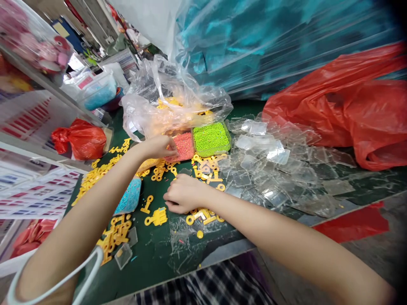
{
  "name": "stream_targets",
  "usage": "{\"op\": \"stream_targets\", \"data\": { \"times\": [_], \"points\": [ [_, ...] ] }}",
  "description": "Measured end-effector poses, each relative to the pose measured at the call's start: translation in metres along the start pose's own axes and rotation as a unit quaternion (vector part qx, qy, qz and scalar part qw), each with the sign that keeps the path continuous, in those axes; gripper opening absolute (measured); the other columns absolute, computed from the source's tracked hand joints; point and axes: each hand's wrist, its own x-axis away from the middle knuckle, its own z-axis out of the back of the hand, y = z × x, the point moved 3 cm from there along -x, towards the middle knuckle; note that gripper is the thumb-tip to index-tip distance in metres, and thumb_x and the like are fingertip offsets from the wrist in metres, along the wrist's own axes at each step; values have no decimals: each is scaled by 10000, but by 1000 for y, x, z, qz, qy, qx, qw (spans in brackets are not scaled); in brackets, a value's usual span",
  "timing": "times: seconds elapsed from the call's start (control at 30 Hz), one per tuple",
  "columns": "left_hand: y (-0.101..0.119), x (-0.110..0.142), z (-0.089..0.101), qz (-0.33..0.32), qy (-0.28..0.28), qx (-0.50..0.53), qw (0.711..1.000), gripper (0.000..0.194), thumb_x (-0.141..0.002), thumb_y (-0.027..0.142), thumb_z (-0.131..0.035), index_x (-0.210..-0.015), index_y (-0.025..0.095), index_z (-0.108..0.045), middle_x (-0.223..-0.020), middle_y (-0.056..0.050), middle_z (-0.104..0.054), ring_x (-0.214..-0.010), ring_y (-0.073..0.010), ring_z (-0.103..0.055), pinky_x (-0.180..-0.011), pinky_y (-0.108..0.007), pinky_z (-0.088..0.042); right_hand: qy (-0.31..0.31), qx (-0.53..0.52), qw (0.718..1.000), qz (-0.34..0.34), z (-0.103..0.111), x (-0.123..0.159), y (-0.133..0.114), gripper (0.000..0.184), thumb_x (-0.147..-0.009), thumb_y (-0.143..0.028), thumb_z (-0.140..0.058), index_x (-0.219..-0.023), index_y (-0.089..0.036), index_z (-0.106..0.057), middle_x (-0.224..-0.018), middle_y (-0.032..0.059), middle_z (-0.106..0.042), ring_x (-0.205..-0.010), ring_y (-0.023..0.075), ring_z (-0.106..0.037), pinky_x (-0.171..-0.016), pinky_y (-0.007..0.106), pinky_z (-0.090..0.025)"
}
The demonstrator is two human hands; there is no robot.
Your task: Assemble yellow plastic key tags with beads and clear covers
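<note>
Colours, quick pass:
- lime-green beads (pixel 211 139), speckled
- coral-pink beads (pixel 182 146)
- turquoise beads (pixel 127 195), speckled
- yellow plastic cutouts (pixel 158 216), scattered
- dark green work mat (pixel 152 271)
- colourless clear plastic squares (pixel 263 169)
- red plastic bag (pixel 349 110), plus smaller red bag (pixel 79 140)
- teal-mottled sheeting (pixel 254 42) behind clear film
- dark-and-white plaid fabric (pixel 203 288) at bottom edge
- pink plush toy (pixel 41 51)
- white printed cards (pixel 28 123) with red stripes

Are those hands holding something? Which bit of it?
It cannot be told: the left hand curls at the tray of pink beads, and the right hand lies over yellow plastic pieces, with no held thing showing.
</note>
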Motion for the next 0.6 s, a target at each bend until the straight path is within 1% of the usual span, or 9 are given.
{"op": "stream_targets", "data": {
  "times": [0.07,0.13,0.2,0.27,0.33,0.43,0.5,0.6],
  "points": [
    [6,10,8,-6,57,15,998,186,-821,301,-590,-704,172,-656,-738,-50,-674,-671,-168,-582,-664,-278,-410,-1,1,1000,0,-1,0,-1,272,-893,-267,-467,-813,-165,-706,-738,55,-701,-609,166,-538,-532,331,-216],
    [18,27,17,-15,142,37,989,211,-855,328,-569,-736,171,-644,-767,-49,-667,-714,-174,-588,-697,-288,-429,-2,3,1000,1,-1,1,-1,275,-896,-269,-465,-809,-162,-703,-729,55,-696,-604,164,-530,-537,331,-220],
    [35,52,21,-24,238,65,969,229,-884,363,-550,-789,174,-636,-826,-50,-662,-790,-184,-596,-757,-306,-446,5,4,1000,3,-1,1,-3,274,-897,-270,-466,-807,-160,-700,-716,55,-692,-602,163,-527,-548,329,-229],
    [51,80,16,-20,316,88,944,225,-901,365,-534,-819,175,-625,-873,-51,-650,-847,-191,-597,-809,-320,-453,17,1,1000,4,-1,2,-4,269,-893,-267,-473,-800,-159,-701,-702,54,-688,-602,162,-528,-562,326,-241],
    [63,106,1,-2,358,107,928,207,-914,344,-523,-818,182,-611,-869,-44,-638,-851,-189,-592,-818,-320,-458,23,-13,1000,8,-1,3,-6,251,-875,-256,-490,-785,-167,-706,-686,45,-684,-600,158,-530,-571,320,-248],
    [67,140,-38,54,374,142,915,186,-930,320,-512,-832,187,-599,-856,-39,-633,-853,-191,-591,-801,-324,-462,24,-57,998,16,-3,4,-10,215,-835,-257,-529,-770,-195,-724,-660,21,-682,-587,145,-527,-579,302,-259],
    [64,157,-69,88,375,162,908,170,-928,301,-520,-836,185,-603,-833,-39,-629,-835,-194,-586,-772,-328,-463,23,-84,996,20,-3,5,-13,201,-812,-263,-548,-754,-207,-733,-653,13,-687,-576,136,-526,-583,295,-264],
    [59,176,-110,125,342,192,912,146,-921,270,-534,-848,186,-629,-836,-44,-633,-828,-199,-583,-766,-342,-461,14,-103,994,31,-4,6,-17,205,-802,-267,-549,-739,-213,-737,-655,11,-697,-561,127,-527,-580,293,-256]
  ]
}}
